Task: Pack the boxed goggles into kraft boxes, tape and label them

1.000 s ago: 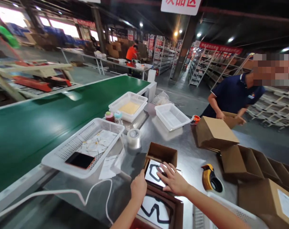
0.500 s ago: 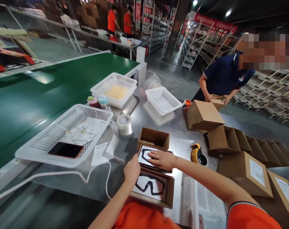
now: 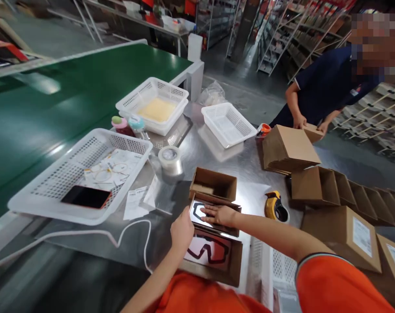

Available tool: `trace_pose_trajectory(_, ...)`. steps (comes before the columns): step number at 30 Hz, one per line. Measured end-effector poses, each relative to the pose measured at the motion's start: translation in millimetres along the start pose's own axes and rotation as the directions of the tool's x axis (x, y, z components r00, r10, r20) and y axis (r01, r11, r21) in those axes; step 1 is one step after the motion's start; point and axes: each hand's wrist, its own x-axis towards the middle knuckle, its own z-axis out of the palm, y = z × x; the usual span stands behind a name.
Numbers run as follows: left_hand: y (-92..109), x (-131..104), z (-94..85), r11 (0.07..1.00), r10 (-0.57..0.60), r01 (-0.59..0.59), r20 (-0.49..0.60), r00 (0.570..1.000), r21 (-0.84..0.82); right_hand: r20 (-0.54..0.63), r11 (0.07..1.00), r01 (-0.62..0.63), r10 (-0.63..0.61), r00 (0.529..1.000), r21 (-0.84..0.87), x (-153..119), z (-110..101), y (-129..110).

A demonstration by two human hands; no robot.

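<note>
Three small open cardboard boxes stand in a row before me. The far box shows bare cardboard inside. In the middle box lies a white item with a black outline; my right hand lies on it, fingers spread. My left hand is closed at the left end of that box, its fingers curled against the edge; what it grips is hidden. The near box holds a similar white item with a black goggle-shaped outline.
Left are a white basket with a phone, a white cable and a tape roll. A tape dispenser and cartons stand right. Across the table, a person handles cardboard.
The camera view has shifted, and the far scene sits higher in the frame. My hands remain at the middle box. The other person's hands still hold cardboard.
</note>
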Motion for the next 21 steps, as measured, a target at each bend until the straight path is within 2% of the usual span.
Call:
trace_pose_trajectory(3,1.8,-0.3,-1.5,0.999,-0.019,0.019,0.006,1.000,0.042,0.044,1.000,-0.028,0.027,0.999,0.011,6.3,3.9,0.7)
trace_pose_trajectory(6,3.5,-3.2,-3.2,0.998,-0.028,0.028,0.000,1.000,0.056,0.001,0.996,-0.093,0.093,0.996,0.005,9.6,-3.5,-10.4)
trace_pose_trajectory(8,4.2,-5.8,-4.2,0.998,-0.002,0.002,-0.013,1.000,0.059,-0.075,0.984,-0.176,0.177,0.981,0.018,4.6,-12.6,-23.7)
trace_pose_trajectory(10,4.1,-8.6,-5.1,0.996,0.024,-0.022,-0.030,0.999,0.086,-0.172,0.957,-0.285,0.290,0.942,0.051,-15.8,-21.3,-39.3)
trace_pose_trajectory(11,3.4,-10.1,-5.5,0.994,0.029,-0.026,-0.030,0.999,0.107,-0.244,0.929,-0.359,0.370,0.896,0.092,-34.3,-23.5,-47.5)
trace_pose_trajectory(12,2.2,-11.5,-6.1,0.991,0.028,-0.025,-0.026,0.999,0.131,-0.324,0.885,-0.440,0.465,0.824,0.153,-58.8,-23.1,-56.4)
trace_pose_trajectory(13,0.4,-12.7,-6.7,0.988,0.022,-0.019,-0.023,0.999,0.156,-0.395,0.821,-0.523,0.569,0.721,0.228,-89.1,-19.3,-66.4)
trace_pose_trajectory(15,-4.5,-13.8,-8.4,0.979,0.023,-0.018,-0.026,0.999,0.202,-0.450,0.623,-0.676,0.772,0.450,0.394,-160.9,0.2,-93.7)
trace_pose_trajectory(16,-7.3,-13.4,-9.4,0.974,0.023,-0.014,-0.038,0.999,0.227,-0.400,0.506,-0.743,0.850,0.342,0.439,-198.0,15.8,-112.4)
trace_pose_trajectory(17,-10.1,-12.3,-10.5,0.968,0.034,-0.021,-0.048,0.998,0.250,-0.288,0.393,-0.808,0.913,0.288,0.439,-232.4,34.6,-134.4)
trace_pose_trajectory(18,-12.7,-10.7,-11.6,0.963,0.032,-0.018,-0.050,0.998,0.269,-0.129,0.287,-0.868,0.958,0.257,0.405,-261.6,55.8,-158.9)
trace_pose_trajectory(19,-15.1,-8.9,-12.4,0.960,0.034,-0.022,-0.040,0.999,0.280,0.058,0.175,-0.926,0.977,0.206,0.333,-283.8,78.3,-184.3)
trace_pose_trajectory(20,-17.1,-7.3,-12.9,0.959,0.032,-0.023,-0.029,0.999,0.281,0.217,0.047,-0.970,0.971,0.100,0.237,-297.9,101.2,-209.0)
trace_pose_trajectory(21,-18.8,-6.1,-12.8,0.961,0.023,-0.016,-0.022,0.999,0.274,0.293,-0.023,-0.982,0.955,0.034,0.189,-304.1,123.3,-231.0)
